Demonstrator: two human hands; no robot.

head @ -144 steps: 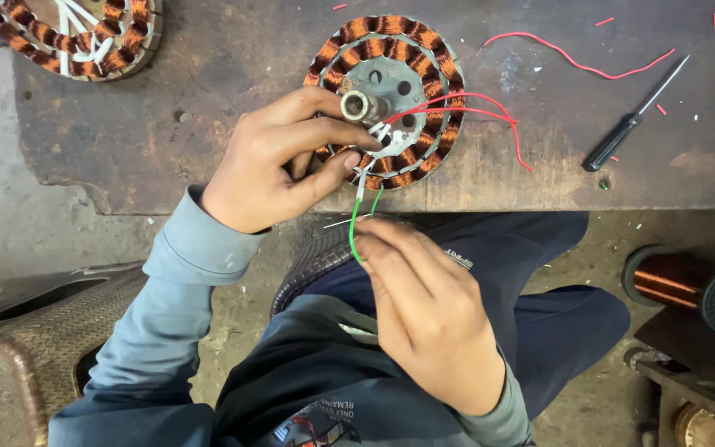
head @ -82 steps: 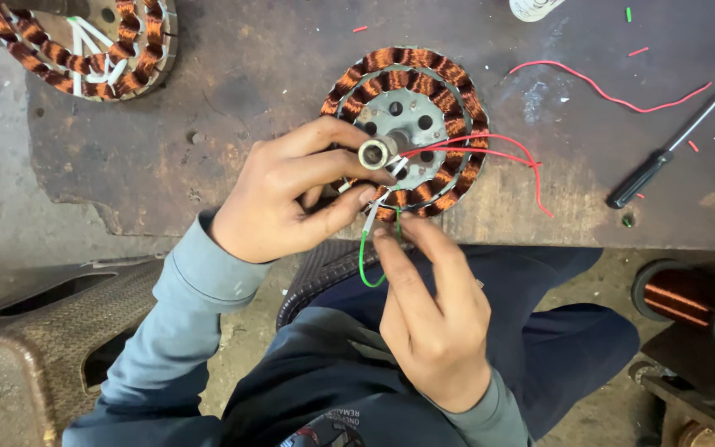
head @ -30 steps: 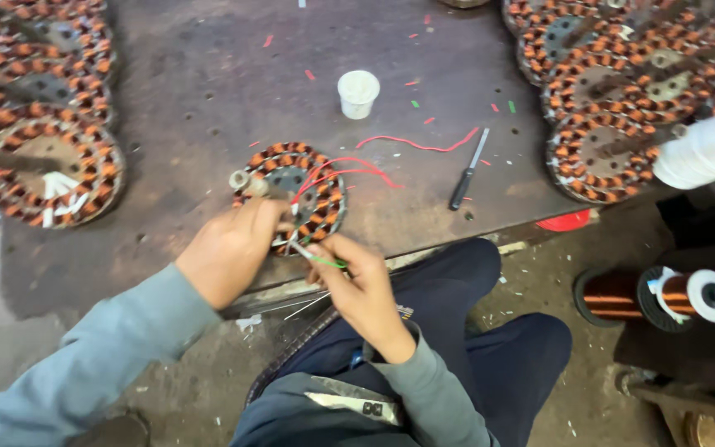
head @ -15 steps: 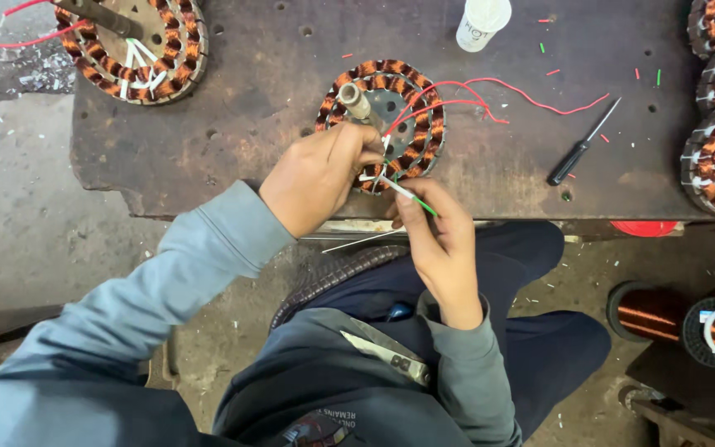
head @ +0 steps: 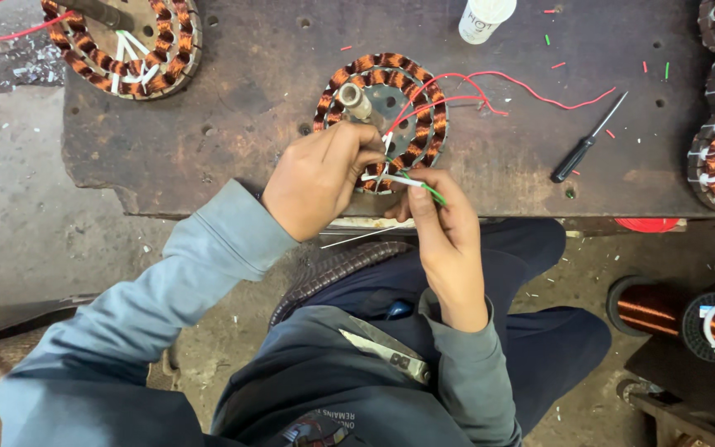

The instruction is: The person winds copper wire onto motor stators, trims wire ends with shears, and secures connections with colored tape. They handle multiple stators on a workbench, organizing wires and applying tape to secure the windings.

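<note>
Two hands at copper-wound stator near edge, left hand and right hand pinching white-sleeved wires

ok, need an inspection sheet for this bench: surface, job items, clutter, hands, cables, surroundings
Surface: worn dark metal bench, holes in it.
Job's things: copper-wound stator with a centre shaft; thin wire leads pinched over its near edge.
Clutter: black-handled screwdriver, white cup, sleeve offcuts, more stators left and right.
Hands: left hand and right hand both on the leads.
Cables: red wires trailing right.
Surroundings: copper wire spools on the floor.
</note>
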